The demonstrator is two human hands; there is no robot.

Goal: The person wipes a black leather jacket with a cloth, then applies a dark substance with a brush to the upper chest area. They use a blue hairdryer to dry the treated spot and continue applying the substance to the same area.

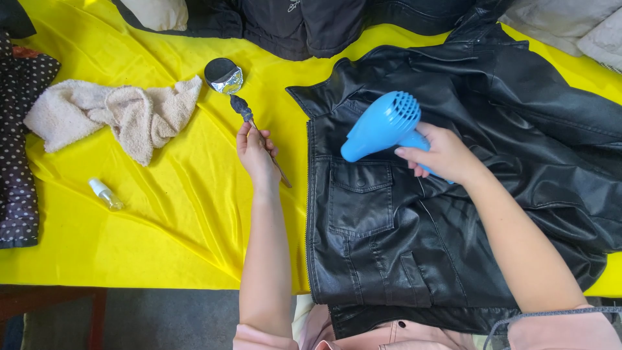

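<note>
the right hand (444, 155) grips one blue hair dryer (382, 126) by its handle, fingers closed round it. the dryer's barrel runs on a slant from upper right to lower left, its ribbed intake grille up and to the right, its nozzle aimed down-left at the chest pocket of one black leather jacket (402, 246). the jacket lies flat on the right side of a yellow cloth (181, 214), collar away from the person, hem toward them.

the left hand (256, 152) is closed on one thin brush (249, 120). its long axis tilts from lower right to upper left, the dark blackened tip pointing toward one small open tin (223, 74) just beyond it; tip and tin look just apart.

the dryer's handle is mostly hidden inside the right hand, and the brush's middle is covered by the left fingers. one beige towel (116, 113) lies crumpled at left, one small clear bottle (105, 194) below it. a dotted dark garment (19, 142) is cut off by the left edge.
</note>
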